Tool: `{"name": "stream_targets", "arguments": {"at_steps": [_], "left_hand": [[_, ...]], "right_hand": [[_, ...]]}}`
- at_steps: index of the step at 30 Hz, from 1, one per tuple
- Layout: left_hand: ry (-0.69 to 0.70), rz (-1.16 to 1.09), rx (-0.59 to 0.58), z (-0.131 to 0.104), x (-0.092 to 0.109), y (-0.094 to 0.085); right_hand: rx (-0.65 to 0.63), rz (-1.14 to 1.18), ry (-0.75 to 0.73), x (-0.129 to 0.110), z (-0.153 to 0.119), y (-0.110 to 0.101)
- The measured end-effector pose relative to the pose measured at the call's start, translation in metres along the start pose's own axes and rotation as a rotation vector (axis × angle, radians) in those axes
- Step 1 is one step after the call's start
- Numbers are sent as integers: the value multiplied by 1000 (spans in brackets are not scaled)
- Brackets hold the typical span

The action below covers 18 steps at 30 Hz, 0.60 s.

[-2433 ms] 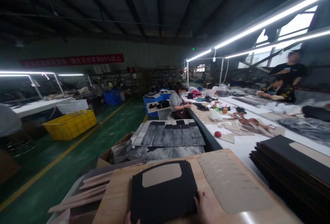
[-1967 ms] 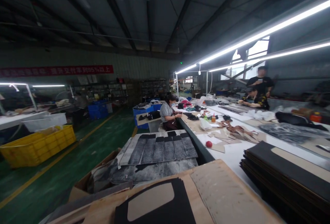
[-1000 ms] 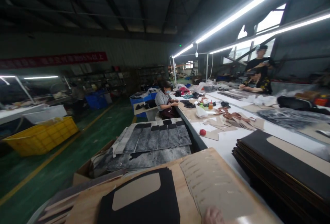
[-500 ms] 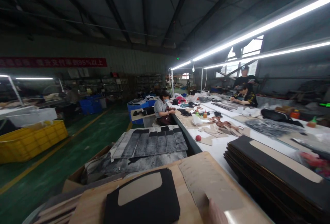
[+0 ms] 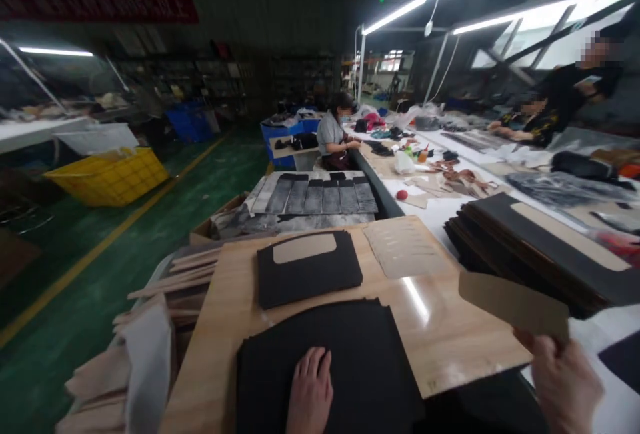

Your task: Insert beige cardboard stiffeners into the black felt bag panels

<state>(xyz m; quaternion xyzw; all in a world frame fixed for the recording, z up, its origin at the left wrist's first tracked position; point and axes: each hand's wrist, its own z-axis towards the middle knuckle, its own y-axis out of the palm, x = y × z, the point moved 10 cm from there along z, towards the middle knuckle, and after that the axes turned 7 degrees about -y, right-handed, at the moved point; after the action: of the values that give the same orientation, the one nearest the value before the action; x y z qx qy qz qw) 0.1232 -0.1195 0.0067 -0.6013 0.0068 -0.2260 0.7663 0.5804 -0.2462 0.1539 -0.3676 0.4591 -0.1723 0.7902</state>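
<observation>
My left hand [image 5: 311,391] lies palm down on a black panel [image 5: 365,354] with a curved top edge, its fingers resting on the surface without gripping. At the lower right, my right hand [image 5: 565,377] pinches the end of a flat tan piece [image 5: 515,301] with a curved edge, held up off the wooden board [image 5: 450,341]. Beyond the large panel, a smaller stack of black panels [image 5: 310,281] carries a tan inset piece [image 5: 305,247] on top. Flat tan pieces [image 5: 405,247] lie at the board's far right corner.
A tall stack of black panels [image 5: 540,247] stands to the right on the white table. Tan strips [image 5: 190,274] hang along the board's left side. Dark striped pieces [image 5: 320,195] lie beyond it. A seated co-worker [image 5: 331,137] is farther back; a yellow crate [image 5: 110,177] stands left.
The view has tilted down, bringing my left hand and the large black panel into sight. My right hand has moved right from the flat tan pieces and now holds one up.
</observation>
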Motion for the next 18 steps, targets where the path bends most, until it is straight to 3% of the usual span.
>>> {"name": "stream_targets", "arguments": {"at_steps": [3, 6, 12, 16, 18], "left_hand": [[-12, -4, -70, -4, 3, -4], [-4, -20, -91, -4, 7, -10], [-12, -81, -113, -1, 7, -15], [-40, -73, -49, -3, 7, -14], [-54, -60, 17, -4, 8, -10]], "right_hand": [[-45, 507, 162, 1, -29, 3], [-93, 874, 364, 3, -65, 32], [-405, 1044, 535, -19, -131, 116], [-534, 1096, 612, -27, -170, 151], [-627, 1118, 539, -36, -180, 164]]}}
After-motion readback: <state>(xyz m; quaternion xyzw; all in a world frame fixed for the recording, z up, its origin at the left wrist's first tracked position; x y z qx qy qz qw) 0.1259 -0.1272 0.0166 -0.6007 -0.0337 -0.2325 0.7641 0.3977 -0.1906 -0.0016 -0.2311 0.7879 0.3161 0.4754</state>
